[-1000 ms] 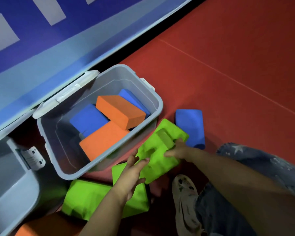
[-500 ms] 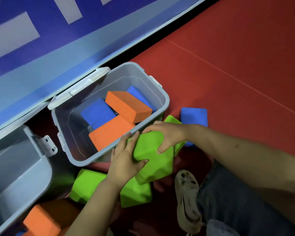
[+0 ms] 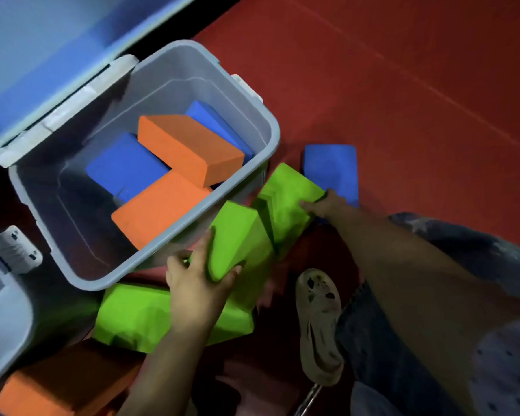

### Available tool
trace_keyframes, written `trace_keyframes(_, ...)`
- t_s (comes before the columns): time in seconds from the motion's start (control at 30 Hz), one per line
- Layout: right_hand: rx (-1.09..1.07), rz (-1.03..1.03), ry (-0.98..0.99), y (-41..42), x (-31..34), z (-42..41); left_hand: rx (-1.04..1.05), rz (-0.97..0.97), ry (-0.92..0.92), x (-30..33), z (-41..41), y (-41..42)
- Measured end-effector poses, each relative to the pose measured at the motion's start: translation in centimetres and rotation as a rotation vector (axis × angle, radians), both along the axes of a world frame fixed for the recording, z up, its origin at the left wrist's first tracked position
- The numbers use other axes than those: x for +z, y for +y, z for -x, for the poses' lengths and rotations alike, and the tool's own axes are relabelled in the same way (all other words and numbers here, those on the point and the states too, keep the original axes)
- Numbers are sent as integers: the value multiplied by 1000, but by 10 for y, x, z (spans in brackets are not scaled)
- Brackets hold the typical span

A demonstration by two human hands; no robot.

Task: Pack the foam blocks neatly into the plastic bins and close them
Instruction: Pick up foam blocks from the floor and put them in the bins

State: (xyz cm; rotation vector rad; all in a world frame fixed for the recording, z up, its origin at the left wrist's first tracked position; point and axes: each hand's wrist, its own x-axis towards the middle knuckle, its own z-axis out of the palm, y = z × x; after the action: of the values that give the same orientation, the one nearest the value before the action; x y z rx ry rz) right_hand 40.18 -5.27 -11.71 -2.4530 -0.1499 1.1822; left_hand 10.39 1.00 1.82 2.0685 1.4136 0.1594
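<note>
A: How is the open grey bin (image 3: 261, 136) loaded?
B: Two orange and two blue foam blocks are contained; its lid is off.
A: And the hands?
B: One green block (image 3: 237, 238) is gripped by the left hand (image 3: 192, 283) beside the bin's near wall. Another green block (image 3: 285, 202) is pinched at its corner by the right hand (image 3: 324, 205).

Open grey bin (image 3: 261, 136) holds orange (image 3: 189, 148) and blue blocks (image 3: 123, 166); green blocks (image 3: 285, 202) lie beside it.
</note>
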Motion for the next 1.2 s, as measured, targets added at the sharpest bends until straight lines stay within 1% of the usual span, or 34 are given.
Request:
trace_keyframes(0.07, -125, -46, -12, 8, -12, 2, 0, 13, 5, -6, 2, 2)
trace_keyframes(0.13, -239, -81, -37, 18, -10, 1, -7, 7, 29, -12, 5, 3)
trace_keyframes(0.2, -330, -133, -11, 24, -6, -1, -16, 5, 37, -16, 7, 1)
trace_keyframes(0.23, -337, -153, 26, 25, -5, -1, -16, 5, 38, -17, 8, 0)
trace_keyframes(0.3, -323, -171, 89, 21, -28, -7, -7, -10, 42, -15, 8, 0)
trace_keyframes(0.37, -298, -140, 108, 22, -29, -2, -13, -59, 38, -6, 10, 1)
trace_keyframes(0.4, -243, -102, 98, 24, -7, 6, -26, -93, 27, 0, 12, 2)
trace_keyframes(0.47, -62, 19, 25, 27, 42, 21, -40, -133, -16, 17, 18, 2)
trace_keyframes(0.53, 99, 83, -59, 27, 73, 28, -24, -141, -69, 39, 25, 0)
trace_keyframes(0.67, 413, 155, -263, 24, 144, 40, 46, -152, -206, 86, 37, 0)
trace_keyframes(0.77, 580, 127, -390, 19, 195, 59, 143, -164, -333, 126, 46, 6)
trace_keyframes(0.9, 609, -6, -471, 16, 259, 82, 272, -275, -455, 182, 62, 24)
trace_keyframes(1.07, 466, -250, -609, 21, 338, 99, 357, -420, -551, 230, 83, 46)
trace_keyframes(1.13, 403, -345, -644, 35, 363, 104, 403, -458, -590, 238, 88, 52)
trace_keyframes(1.2, 356, -446, -666, 54, 381, 111, 440, -501, -585, 236, 91, 61)
